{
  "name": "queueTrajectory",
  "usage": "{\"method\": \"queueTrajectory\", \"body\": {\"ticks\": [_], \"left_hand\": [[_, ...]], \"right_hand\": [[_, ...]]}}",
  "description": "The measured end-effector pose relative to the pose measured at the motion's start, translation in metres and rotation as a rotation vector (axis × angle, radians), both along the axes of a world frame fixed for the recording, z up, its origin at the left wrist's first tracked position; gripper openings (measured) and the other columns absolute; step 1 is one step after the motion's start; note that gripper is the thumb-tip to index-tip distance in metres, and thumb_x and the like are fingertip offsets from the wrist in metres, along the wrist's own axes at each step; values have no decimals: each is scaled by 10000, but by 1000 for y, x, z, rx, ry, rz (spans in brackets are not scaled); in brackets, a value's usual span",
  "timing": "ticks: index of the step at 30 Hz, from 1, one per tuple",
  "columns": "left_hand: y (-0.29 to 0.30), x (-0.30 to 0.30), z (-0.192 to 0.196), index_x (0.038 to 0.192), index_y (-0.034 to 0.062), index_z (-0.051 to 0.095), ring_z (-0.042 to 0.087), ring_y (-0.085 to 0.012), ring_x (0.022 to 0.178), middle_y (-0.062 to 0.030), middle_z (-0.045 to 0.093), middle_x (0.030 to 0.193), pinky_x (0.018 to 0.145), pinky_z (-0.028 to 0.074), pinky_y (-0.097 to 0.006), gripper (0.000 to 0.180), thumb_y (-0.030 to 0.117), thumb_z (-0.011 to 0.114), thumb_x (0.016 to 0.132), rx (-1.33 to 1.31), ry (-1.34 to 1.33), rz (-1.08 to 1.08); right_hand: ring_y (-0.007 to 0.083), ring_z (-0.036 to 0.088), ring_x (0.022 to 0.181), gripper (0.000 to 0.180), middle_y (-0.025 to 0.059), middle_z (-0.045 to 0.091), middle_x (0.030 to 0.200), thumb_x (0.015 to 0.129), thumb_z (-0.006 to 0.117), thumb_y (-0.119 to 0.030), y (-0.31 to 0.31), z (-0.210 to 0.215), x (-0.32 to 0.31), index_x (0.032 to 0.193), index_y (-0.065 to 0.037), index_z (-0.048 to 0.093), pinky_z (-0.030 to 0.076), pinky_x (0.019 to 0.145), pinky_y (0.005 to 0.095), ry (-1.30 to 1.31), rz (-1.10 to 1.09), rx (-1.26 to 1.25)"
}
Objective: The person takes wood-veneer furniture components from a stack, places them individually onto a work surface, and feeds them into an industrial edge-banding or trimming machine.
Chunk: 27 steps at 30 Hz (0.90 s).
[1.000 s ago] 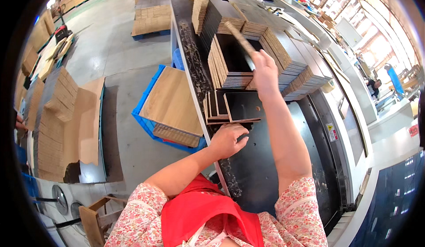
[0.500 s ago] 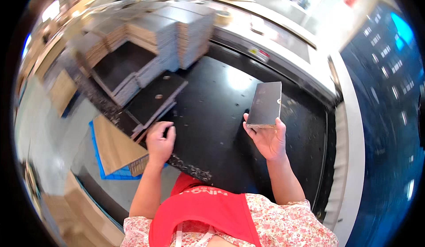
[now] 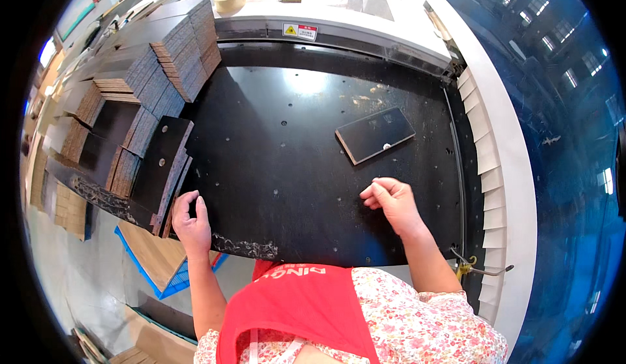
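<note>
A dark rectangular board (image 3: pixel 377 134) with a pale notch on its near edge lies flat and slanted at the right of the black worktable (image 3: pixel 274 142). Nearer to me, my right hand (image 3: pixel 394 204) hovers apart from it, its fingers curled in and holding nothing. On the left, my left hand (image 3: pixel 192 224) is loosely closed beside the near end of a small stack of dark boards; nothing shows in its fingers. The top board (image 3: pixel 162 162) of that stack has two pale round holes. Whether this hand touches the stack I cannot tell.
Tall stacks of cut boards (image 3: pixel 186 51) stand at the table's left. Behind the table runs a white ledge with a tape roll (image 3: pixel 229 0). A pleated white cover (image 3: pixel 484 149) borders the right side, near a metal hook (image 3: pixel 482 271). A brown panel (image 3: pixel 153 250) lies low at left.
My right hand has let go of the notched board, which was held up and now lies on the table. The view has turned to the right; my left hand stays by the stack.
</note>
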<state>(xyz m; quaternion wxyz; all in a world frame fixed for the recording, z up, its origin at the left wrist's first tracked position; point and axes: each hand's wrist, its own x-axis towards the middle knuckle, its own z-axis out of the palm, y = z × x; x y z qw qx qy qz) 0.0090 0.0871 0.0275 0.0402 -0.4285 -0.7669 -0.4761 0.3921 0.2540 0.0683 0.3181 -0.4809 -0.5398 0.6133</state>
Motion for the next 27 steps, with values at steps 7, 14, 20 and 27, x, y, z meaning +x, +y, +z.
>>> {"method": "queueTrajectory", "body": {"ticks": [7, 14, 20, 27], "left_hand": [[0, 2, 2, 1021, -11, 685, 656, -286, 975, -134, 692, 1042, 897, 507, -366, 120, 25, 663, 909, -25, 50, 15], [2, 2, 1, 966, 7, 692, 662, -305, 950, -137, 692, 996, 883, 511, -383, 112, 28, 701, 856, -7, 89, 45], [2, 7, 6, 938, 31, 696, 665, -326, 935, -129, 704, 975, 850, 514, -405, 115, 60, 715, 828, 9, 102, 81], [2, 9, 9, 898, 52, 714, 655, -323, 910, -111, 706, 938, 841, 501, -435, 121, 90, 740, 786, 13, 142, 90]], "right_hand": [[317, 660, 989, 159, 105, 696, 1051, 877, 688, -45, 57, -8, 36, 1030, -3, 692, 533, 849, 410, -791, -107, 1058], [347, 236, 1530, 830, 81, 244, 1668, 682, 752, -21, 158, 26, 19, 1454, -82, 453, 327, 1172, 513, -1249, 474, 965], [431, 417, 1391, 911, 268, 432, 1468, 637, 855, -281, 200, 65, -10, 1412, 25, 488, 400, 1128, 452, -1127, 991, 945], [419, 469, 1296, 892, 276, 471, 1362, 728, 803, -407, 205, 43, -43, 1388, 104, 489, 391, 1121, 436, -730, 826, 844]]}}
